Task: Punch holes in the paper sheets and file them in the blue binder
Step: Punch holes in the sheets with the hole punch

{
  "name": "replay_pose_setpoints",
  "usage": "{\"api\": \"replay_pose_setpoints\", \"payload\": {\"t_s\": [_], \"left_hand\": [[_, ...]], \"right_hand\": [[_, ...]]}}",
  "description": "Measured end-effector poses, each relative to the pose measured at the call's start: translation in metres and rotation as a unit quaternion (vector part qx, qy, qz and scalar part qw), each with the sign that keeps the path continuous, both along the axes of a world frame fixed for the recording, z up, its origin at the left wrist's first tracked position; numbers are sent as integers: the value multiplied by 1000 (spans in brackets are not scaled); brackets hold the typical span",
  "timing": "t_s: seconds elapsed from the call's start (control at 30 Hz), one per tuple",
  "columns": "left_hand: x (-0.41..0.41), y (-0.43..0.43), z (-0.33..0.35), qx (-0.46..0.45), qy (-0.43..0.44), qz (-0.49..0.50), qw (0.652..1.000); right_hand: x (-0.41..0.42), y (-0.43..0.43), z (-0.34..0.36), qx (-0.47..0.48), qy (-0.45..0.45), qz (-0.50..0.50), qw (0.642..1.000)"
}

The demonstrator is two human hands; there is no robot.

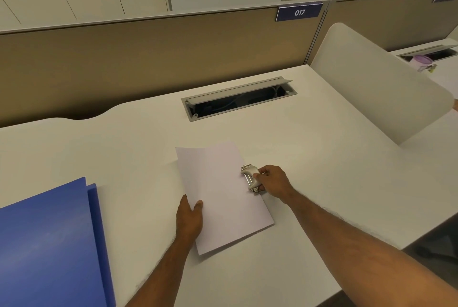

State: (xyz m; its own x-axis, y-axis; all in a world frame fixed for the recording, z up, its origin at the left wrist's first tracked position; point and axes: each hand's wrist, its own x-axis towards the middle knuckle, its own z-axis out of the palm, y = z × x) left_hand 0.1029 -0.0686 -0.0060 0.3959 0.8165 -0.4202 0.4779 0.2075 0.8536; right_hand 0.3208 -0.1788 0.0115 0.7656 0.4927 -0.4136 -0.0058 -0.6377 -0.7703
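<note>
Surface (pixel 309 158) first, being the biggest thing here: one white desk carries everything, with one open cable tray (pixel 239 98) set into it toward the back. One blue binder (pixel 49 244) lies shut at the near left, well apart from the work. One stack of paper sheets (pixel 218 197) sits in the middle, tilted relative to the desk edge; how many sheets are in it cannot be counted. One metal hole punch (pixel 251 179) straddles the stack's right edge. Two bare hands are at work.

The left hand (pixel 189 220) lies flat along the stack's left edge, thumb on top, pinning it down without gripping. The right hand (pixel 273 181) is closed around the punch, fingers wrapped over its back and thumb on the lever.

Slippage looks like the main risk. The left hand holds only one spot near the lower left, so a hard press on the punch at the opposite edge could swing the stack around that spot and put the holes off line. Sheets that are not squared up inside the punch throat would likely come out with holes that do not match, and how deep the edge is seated is hidden by the right hand. The punch also seems placed above the middle of the edge, so the holes may not meet the binder rings. A thick stack might punch only partway.
</note>
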Motion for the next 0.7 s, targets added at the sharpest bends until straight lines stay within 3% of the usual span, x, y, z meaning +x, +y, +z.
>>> {"api": "replay_pose_setpoints", "payload": {"t_s": [0.5,0.7], "left_hand": [[-2,0,-3,25,19,-38,999],[-4,3,-4,24,16,-40,999]], "right_hand": [[18,3,-2,-34,46,12,998],[32,3,0,-105,39,54,992]]}}
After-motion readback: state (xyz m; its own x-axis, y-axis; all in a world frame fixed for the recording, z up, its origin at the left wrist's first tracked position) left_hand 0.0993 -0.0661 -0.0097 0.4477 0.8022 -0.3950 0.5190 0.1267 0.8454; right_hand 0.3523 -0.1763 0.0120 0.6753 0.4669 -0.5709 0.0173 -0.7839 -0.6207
